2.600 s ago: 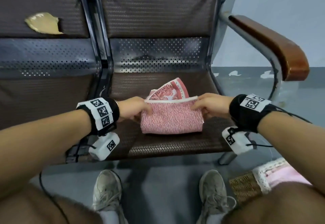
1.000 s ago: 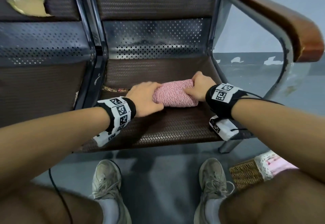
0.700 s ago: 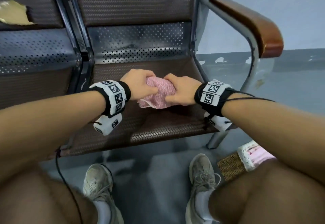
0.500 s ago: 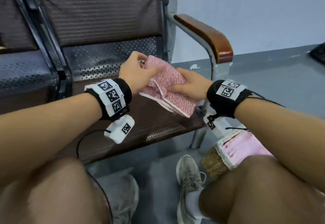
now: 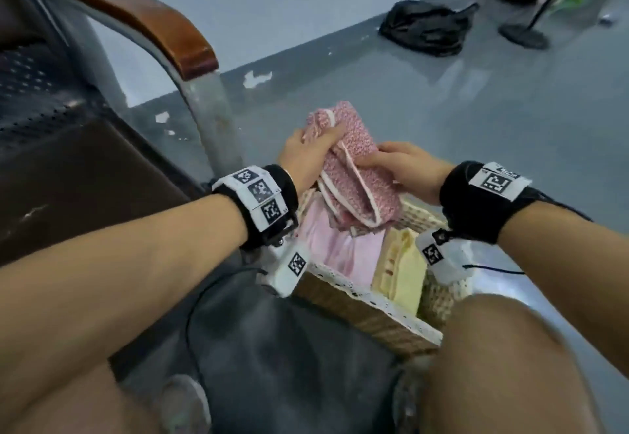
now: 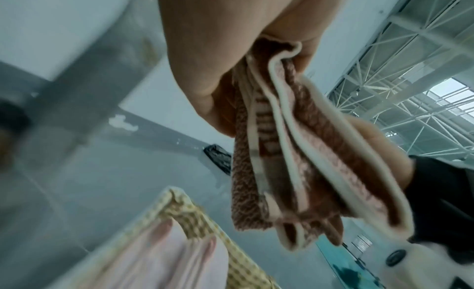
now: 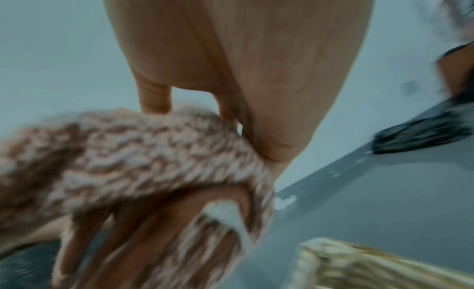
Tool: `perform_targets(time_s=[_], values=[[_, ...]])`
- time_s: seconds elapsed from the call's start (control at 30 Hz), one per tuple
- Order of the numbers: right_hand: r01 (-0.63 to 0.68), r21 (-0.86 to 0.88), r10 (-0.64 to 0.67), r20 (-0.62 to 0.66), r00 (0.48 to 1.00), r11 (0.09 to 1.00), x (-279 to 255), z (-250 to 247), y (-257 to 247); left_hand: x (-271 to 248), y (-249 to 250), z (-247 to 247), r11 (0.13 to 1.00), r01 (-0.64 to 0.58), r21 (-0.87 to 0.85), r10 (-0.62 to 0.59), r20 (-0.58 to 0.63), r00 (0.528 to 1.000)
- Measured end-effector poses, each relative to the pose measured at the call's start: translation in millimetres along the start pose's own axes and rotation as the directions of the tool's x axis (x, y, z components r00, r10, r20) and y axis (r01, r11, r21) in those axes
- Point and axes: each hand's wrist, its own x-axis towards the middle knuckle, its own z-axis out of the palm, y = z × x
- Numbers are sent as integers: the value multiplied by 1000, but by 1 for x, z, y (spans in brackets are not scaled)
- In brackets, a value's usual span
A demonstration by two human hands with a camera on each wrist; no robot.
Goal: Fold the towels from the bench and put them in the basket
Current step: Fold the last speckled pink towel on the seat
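Observation:
A folded pink towel (image 5: 350,174) with white edging hangs in the air just above the wicker basket (image 5: 360,314) on the floor. My left hand (image 5: 306,154) grips its upper left end, fingers curled round the folds, as the left wrist view shows on the towel (image 6: 295,151). My right hand (image 5: 398,164) holds the right side, fingers curled under the towel (image 7: 128,161). The basket has a white lace rim and pink lining (image 5: 340,249). A folded yellow towel (image 5: 405,273) lies inside it.
The bench seat (image 5: 78,174) and its wooden armrest (image 5: 143,21) on a grey metal post stand to the left. My knees frame the basket at the bottom. A black bag (image 5: 425,28) and a stand base (image 5: 524,35) lie on the grey floor far right.
Both hands folded the towel small on the seat, lifted it off the bench and carried it right, to above the basket. My view swung right with them.

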Motion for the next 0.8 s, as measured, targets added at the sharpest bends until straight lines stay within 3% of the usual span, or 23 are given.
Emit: perform_targets(time_s=[0.1,0.2,0.33,0.43,0.53,0.73,0.77,0.8], values=[[-200,-3,199,-77,977,980,9,-31,43,28,-38,55,987,142,72,-142,-14,990],[-364,-14,362,-82,929,931,21,-51,86,53,-81,104,950,272,153,-288,94,953],[-513,67,516,-58,854,856,29,-63,143,68,-134,140,912,226,343,-297,171,939],[-641,166,640,67,765,749,20,-64,180,62,-163,148,856,250,452,-373,205,905],[-708,103,696,135,705,698,16,-57,203,58,-176,148,759,185,625,-382,197,903],[-582,-76,580,-47,813,810,25,-54,224,74,-171,160,458,74,886,-435,151,888],[-563,-65,556,-101,825,824,22,-64,221,80,-161,159,440,104,892,-415,99,904],[-532,1,526,-154,836,847,20,-76,219,89,-147,156,476,153,866,-368,38,929]])
